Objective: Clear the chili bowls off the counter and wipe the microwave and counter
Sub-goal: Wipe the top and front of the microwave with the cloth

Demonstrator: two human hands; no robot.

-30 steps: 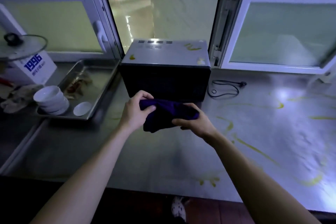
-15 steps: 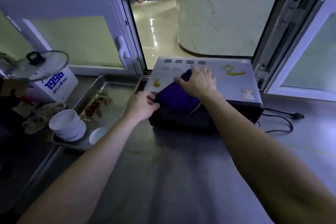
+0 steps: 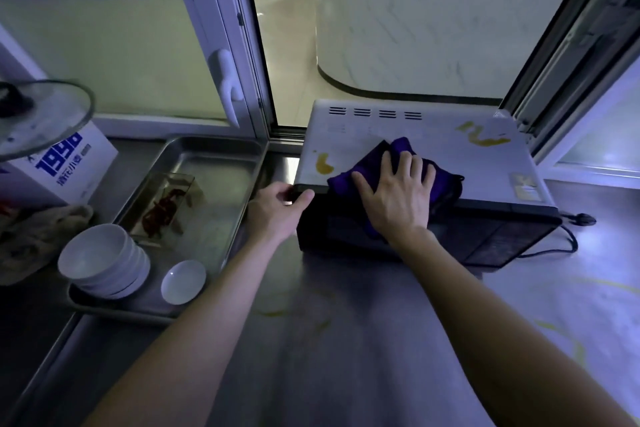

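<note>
The microwave (image 3: 485,163) stands on the steel counter (image 3: 346,340) before an open window, with yellow smears on its pale top. My right hand (image 3: 394,198) lies flat with straight fingers on a purple cloth (image 3: 446,180), pressing it onto the top's front edge. My left hand (image 3: 277,208) grips the microwave's front left corner. A stack of white bowls (image 3: 104,260) and a small white dish (image 3: 183,281) sit in a metal tray (image 3: 228,156) to the left, with a clear container of red chilies (image 3: 162,208) behind them.
A white box with blue print (image 3: 69,163) carries a glass lid (image 3: 38,114) at far left, and a crumpled rag (image 3: 31,236) lies beside it. The microwave's black cord (image 3: 571,236) trails right. Yellow streaks mark the counter at the right.
The cloth went from both hands in front of the microwave up onto its top. My right hand now presses it flat, nearer the front edge. My left hand moved to the microwave's corner.
</note>
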